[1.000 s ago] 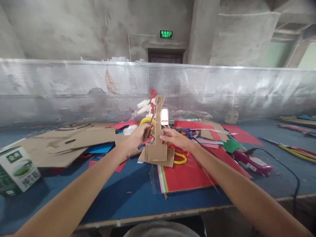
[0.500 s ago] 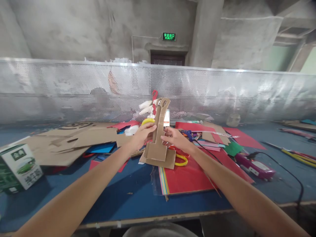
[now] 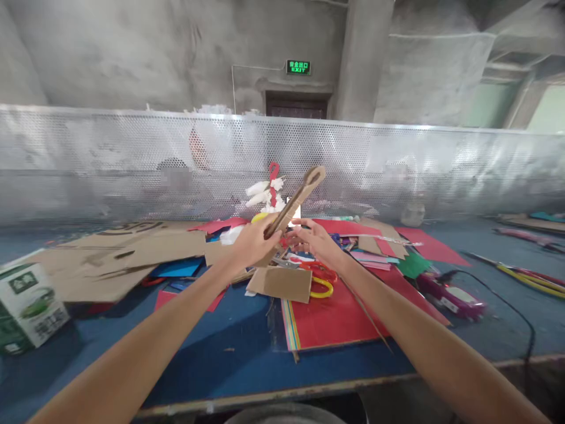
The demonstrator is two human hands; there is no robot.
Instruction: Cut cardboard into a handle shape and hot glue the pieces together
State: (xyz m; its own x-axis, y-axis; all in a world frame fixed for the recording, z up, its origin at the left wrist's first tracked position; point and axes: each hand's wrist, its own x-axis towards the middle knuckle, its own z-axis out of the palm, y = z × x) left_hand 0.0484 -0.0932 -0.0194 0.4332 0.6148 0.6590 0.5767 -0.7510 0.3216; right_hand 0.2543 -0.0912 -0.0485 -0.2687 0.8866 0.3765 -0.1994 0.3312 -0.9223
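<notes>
Both of my hands meet over the middle of the blue table. My left hand (image 3: 253,239) grips a cardboard arm piece (image 3: 296,199) that slants up to the right, with a looped end at its top. My right hand (image 3: 311,238) pinches the same piece near its lower end. Just below them a flat cardboard base (image 3: 279,283) lies on the table. Red and yellow scissors (image 3: 318,278) lie beside the base, on a stack of red paper sheets (image 3: 335,315).
Large cardboard sheets (image 3: 128,250) cover the left of the table, and a green-white carton (image 3: 24,303) stands at the far left. A purple glue gun (image 3: 450,291) with a black cord lies at right. A perforated metal screen (image 3: 397,171) runs behind the table.
The cardboard arm stood upright on its base; now it is tilted up to the right and lifted off the base, which lies flat on the table.
</notes>
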